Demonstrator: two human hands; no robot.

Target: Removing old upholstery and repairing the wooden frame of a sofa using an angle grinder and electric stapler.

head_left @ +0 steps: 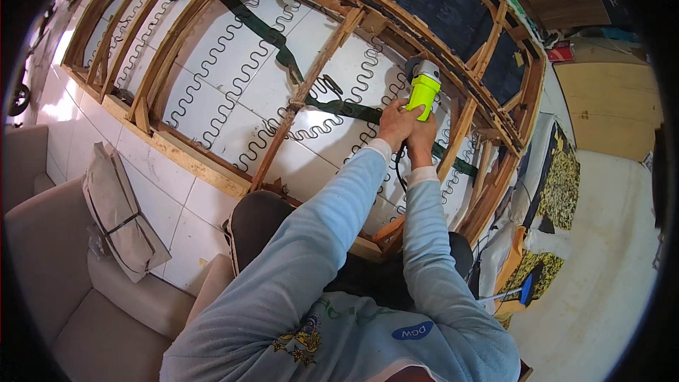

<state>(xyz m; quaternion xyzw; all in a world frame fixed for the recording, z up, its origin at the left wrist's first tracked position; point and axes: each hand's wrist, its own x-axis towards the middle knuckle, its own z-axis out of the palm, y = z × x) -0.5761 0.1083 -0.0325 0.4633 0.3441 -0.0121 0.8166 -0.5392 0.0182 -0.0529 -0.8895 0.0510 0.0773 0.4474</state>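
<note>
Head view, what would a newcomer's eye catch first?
The lime power tool stands out right of centre, in the left hand and right hand. Next comes the bare wooden frame in the upper half, crossed by a green strap. At left, a tied beige bundle lies beside an upholstered seat.

The floor [163,194] is laid with large white tiles, their thin dark joints running diagonally at nine o'clock and showing through the wavy springs [233,85] toward eleven. Bright light falls on it between nine and ten, and a small yellowish mark [202,262] sits at eight. Standing on the tiles, a bare wooden frame [187,163] spreads from ten o'clock over twelve to three. A beige armchair [42,240] stands at eight. Between eight and nine, a strapped beige bundle [117,198] leans by its armrest; whether it touches the tiles is unclear.
</note>
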